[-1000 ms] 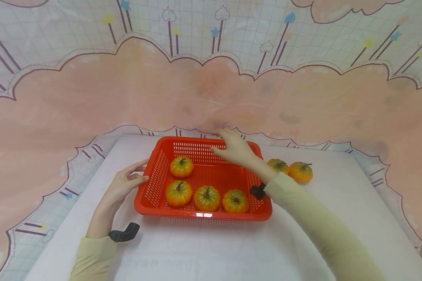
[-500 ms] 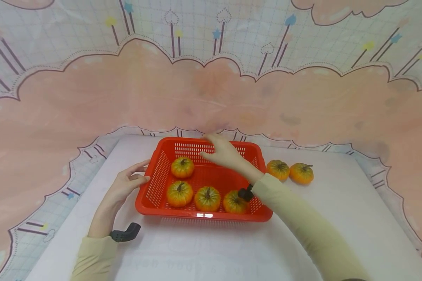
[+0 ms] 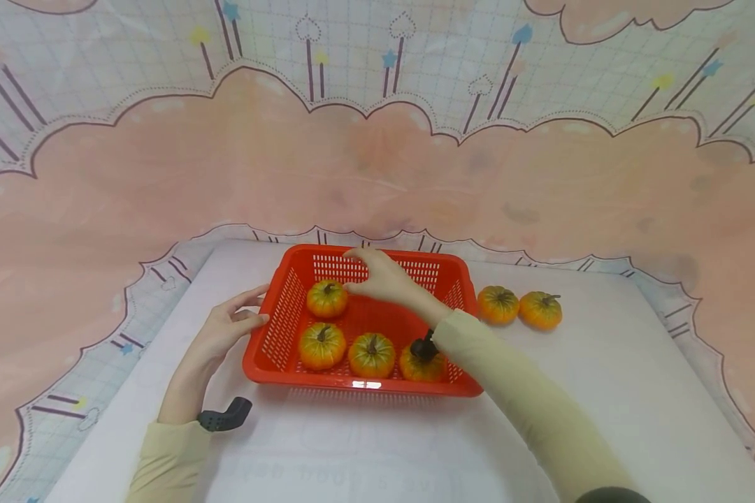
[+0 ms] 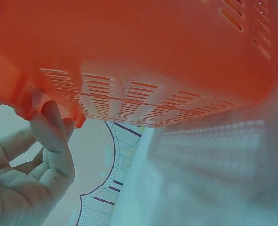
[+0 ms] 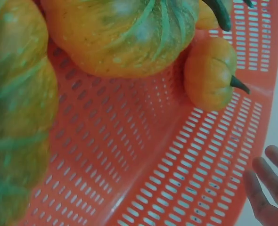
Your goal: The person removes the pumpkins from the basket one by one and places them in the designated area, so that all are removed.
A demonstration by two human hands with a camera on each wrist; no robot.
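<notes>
A red plastic basket [image 3: 365,384] with slotted walls sits on the white table, several small orange-green pumpkins inside it. My left hand [image 3: 221,332] grips its left rim; the left wrist view shows bent fingers [image 4: 54,136] up under the rim's edge. Over the back of the basket reaches my right hand [image 3: 384,279], fingers and thumb apart with nothing between them. Its thumb tip is right beside the back-left pumpkin [image 3: 327,299]. Along the front wall lie a left pumpkin [image 3: 322,346], a middle one [image 3: 371,355] and a right one, partly behind the black wrist camera [image 3: 424,348].
Outside the basket, to its right, two more pumpkins stand side by side on the table, a nearer one [image 3: 498,305] and an outer one [image 3: 540,310]. A cartoon-patterned cloth [image 3: 377,175] hangs behind the white table [image 3: 604,391] and borders its sides.
My right hand has moved left and slightly lower over the basket, toward the back-left pumpkin. The left hand stays on the rim, and the pumpkins keep their places.
</notes>
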